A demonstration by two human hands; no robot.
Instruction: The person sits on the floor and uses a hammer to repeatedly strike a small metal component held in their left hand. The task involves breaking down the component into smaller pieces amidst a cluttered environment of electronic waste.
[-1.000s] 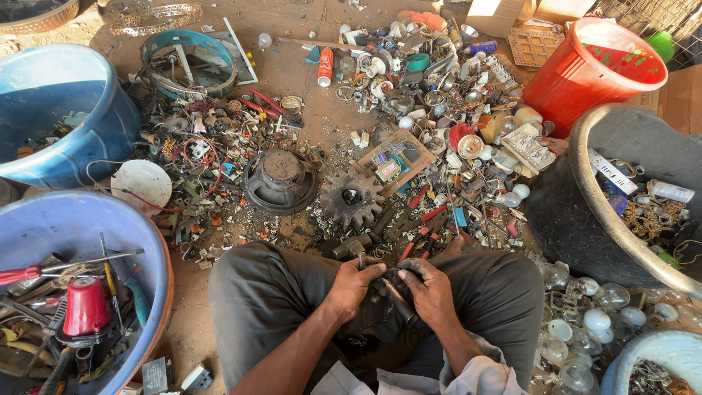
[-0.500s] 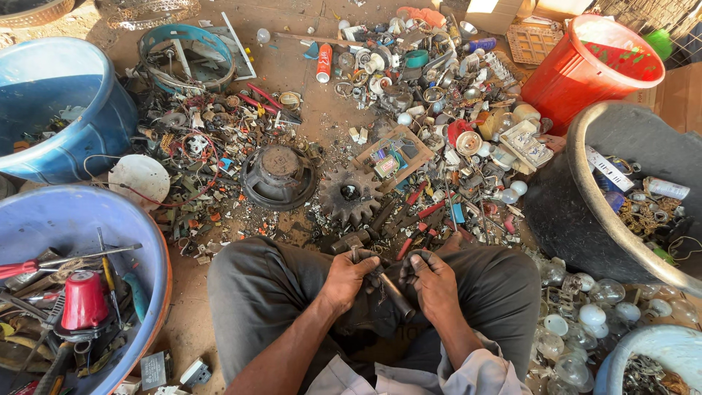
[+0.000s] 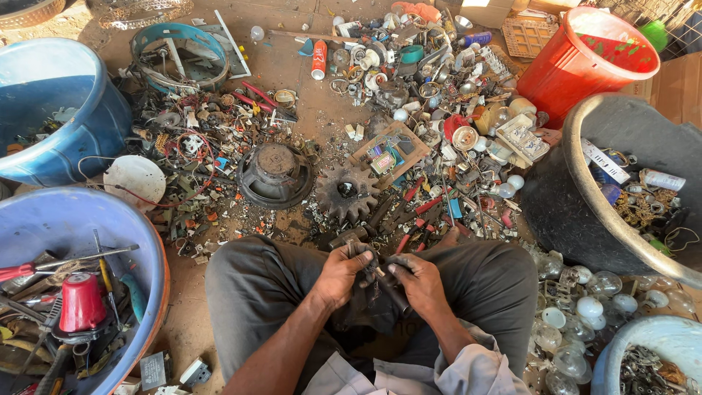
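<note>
A dark metal rod (image 3: 391,291) lies over the person's lap, at the near middle of the scene, gripped from both sides. The left hand (image 3: 342,274) closes its fingers on a small dark part at the rod's far end; the right hand (image 3: 415,281) wraps the rod's middle. Against the frame half a second ago, both hands sit slightly further up and closer together, and the left thumb now presses on the rod's tip rather than beside it.

Just beyond the knees lie one rusty toothed gear (image 3: 345,192) and one round speaker cone (image 3: 275,174), side by side amid scattered scrap. Three blue tubs show: two on the left (image 3: 44,110) (image 3: 51,219) and one at the near right corner (image 3: 658,344). One red bucket (image 3: 585,62) stands far right, and one black basin (image 3: 578,190) sits near it. A cluster of clear bulbs (image 3: 585,314) lies by the right knee.
</note>
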